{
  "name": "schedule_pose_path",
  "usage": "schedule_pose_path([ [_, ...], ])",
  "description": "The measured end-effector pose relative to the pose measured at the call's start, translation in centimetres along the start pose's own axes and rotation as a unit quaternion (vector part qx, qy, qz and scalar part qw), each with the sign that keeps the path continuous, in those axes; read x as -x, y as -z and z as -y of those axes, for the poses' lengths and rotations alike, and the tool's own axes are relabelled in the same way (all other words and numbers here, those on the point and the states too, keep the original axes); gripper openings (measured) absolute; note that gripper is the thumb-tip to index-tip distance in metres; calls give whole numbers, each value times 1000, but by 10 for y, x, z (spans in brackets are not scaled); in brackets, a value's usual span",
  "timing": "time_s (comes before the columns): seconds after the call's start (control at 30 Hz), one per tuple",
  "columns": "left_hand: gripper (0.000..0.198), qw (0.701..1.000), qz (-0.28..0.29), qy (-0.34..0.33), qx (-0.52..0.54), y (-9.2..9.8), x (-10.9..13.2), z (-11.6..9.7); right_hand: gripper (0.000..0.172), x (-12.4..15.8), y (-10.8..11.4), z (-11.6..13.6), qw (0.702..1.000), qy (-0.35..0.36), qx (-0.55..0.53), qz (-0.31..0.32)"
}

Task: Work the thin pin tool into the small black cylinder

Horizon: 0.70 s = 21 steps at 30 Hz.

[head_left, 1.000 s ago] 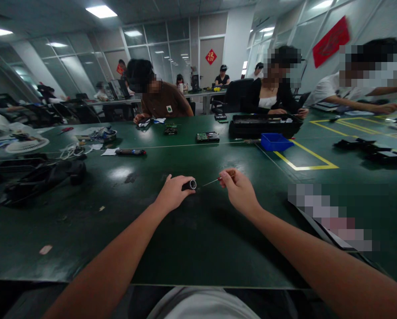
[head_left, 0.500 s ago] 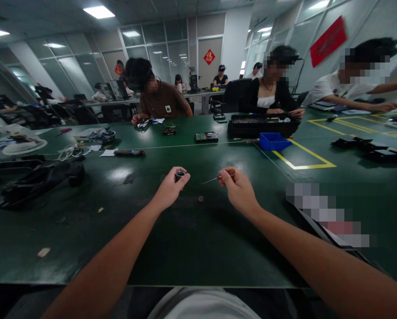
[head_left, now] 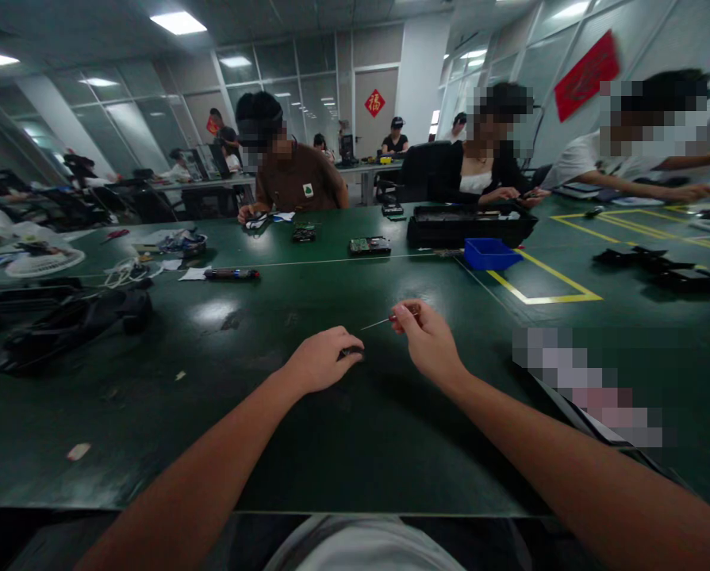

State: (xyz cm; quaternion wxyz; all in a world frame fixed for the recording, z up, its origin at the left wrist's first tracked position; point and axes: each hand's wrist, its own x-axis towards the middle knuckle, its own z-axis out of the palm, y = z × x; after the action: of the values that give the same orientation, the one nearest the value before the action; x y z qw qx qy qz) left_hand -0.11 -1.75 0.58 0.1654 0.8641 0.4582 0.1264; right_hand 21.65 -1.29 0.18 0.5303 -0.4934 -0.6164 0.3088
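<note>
A small black cylindrical part (head_left: 348, 352) shows between the thumb and fingers of my left hand (head_left: 322, 361), which is closed around it low over the green table. The fingers hide most of the part. My right hand (head_left: 423, 337) pinches a thin screwdriver (head_left: 378, 323) by its reddish handle. Its metal shaft points left, with the tip a little above and right of my left fingertips. The two hands are apart.
Across the green table (head_left: 390, 460) lie a dark cylindrical tool (head_left: 232, 274), a circuit board piece (head_left: 370, 246), a blue bin (head_left: 491, 254) and a long black housing (head_left: 467, 226). Black parts (head_left: 74, 325) sit at left. Several people work opposite.
My left hand has moved right and down with the black cylindrical part, turning palm-down. A small round piece on the table is now hidden at that hand. My right hand has barely moved.
</note>
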Motion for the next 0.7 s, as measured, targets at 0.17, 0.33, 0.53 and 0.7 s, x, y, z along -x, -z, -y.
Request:
schedule_pose_path([
  [0.17, 34, 998, 40, 7, -44, -6, -1, -2, 30, 0, -1, 0, 1000, 4, -6, -2],
  [0.33, 29, 997, 37, 3, -61, -12, -4, 1, 30, 0, -1, 1, 1000, 5, -2, -3],
  [0.53, 29, 998, 30, 9, -51, -13, -4, 0, 29, 1, -1, 5, 1000, -2, 5, 3],
  [0.7, 27, 998, -15, -8, 63, -5, -3, -2, 31, 1, 0, 8, 1000, -2, 17, 5],
])
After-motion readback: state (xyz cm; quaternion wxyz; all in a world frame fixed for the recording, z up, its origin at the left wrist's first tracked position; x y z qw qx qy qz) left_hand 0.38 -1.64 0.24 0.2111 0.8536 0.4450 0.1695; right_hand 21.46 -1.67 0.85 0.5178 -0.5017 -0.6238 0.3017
